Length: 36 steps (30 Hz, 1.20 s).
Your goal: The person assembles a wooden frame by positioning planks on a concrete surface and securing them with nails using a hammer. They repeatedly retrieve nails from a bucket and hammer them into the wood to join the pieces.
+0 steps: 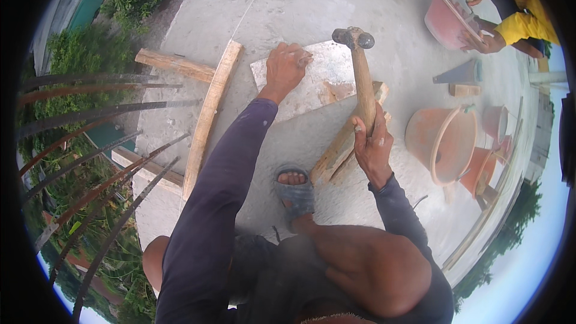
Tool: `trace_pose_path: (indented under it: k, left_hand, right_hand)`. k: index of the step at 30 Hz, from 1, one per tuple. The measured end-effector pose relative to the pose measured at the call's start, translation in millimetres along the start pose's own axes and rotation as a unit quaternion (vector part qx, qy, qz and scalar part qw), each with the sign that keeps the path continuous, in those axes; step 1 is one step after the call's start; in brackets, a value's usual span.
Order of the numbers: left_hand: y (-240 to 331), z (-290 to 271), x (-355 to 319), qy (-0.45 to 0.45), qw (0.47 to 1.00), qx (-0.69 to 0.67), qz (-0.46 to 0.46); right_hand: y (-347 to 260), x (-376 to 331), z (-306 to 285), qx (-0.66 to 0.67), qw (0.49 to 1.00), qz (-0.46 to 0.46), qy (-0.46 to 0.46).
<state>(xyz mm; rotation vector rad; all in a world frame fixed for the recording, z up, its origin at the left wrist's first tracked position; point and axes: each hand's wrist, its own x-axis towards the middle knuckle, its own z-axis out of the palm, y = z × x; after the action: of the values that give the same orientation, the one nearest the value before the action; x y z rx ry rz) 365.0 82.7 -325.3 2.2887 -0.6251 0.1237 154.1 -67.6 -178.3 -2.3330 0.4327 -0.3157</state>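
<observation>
My right hand (373,149) is wrapped round the wooden handle of a hammer (363,81), low on the grip. The hammer stands upright with its worn metal head at the top. My left hand (285,71) is closed, its fingers curled together, above the left part of a pale, stained flat board (318,78). Whatever those fingers hold, if anything, is hidden or too small to make out. To the left of that hand a long wooden batten (210,117) lies on the concrete, meeting a shorter piece of wood (174,64).
Rough timber pieces (338,147) lie beside my sandalled foot (295,191). Steel bars (114,108) project along the left edge, with plants beyond. Orange buckets (420,141) stand at right. A taut string (255,0) runs to the batten. At upper right, another person's hands hold a pink tub (443,23).
</observation>
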Motion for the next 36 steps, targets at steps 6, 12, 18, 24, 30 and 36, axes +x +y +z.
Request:
trace_pose_path:
  k: [6, 12, 18, 24, 30, 36]
  left_hand:
    - [-1, 2, -2, -0.001, 1.0, -0.018, -0.001]
    - [-3, 4, -1, -0.01, 1.0, -0.011, 0.007]
    - [-5, 8, -3, -0.032, 0.999, 0.042, 0.003]
    - [-3, 7, 0, -0.063, 0.997, 0.04, -0.01]
    - [23, -24, -22, -0.095, 0.995, 0.029, -0.032]
    - [35, -61, -60, -0.298, 0.92, 0.238, 0.085]
  right_hand:
    - [14, 1, 20, -0.166, 0.975, 0.073, -0.125]
    - [13, -1, 23, -0.111, 0.993, -0.002, -0.026]
    - [19, 2, 18, -0.09, 0.989, 0.103, -0.063]
    - [23, -3, 23, -0.175, 0.978, 0.032, -0.109]
    - [16, -10, 8, 0.01, 0.994, 0.109, -0.009]
    - [20, -2, -10, 0.08, 0.983, 0.162, 0.03]
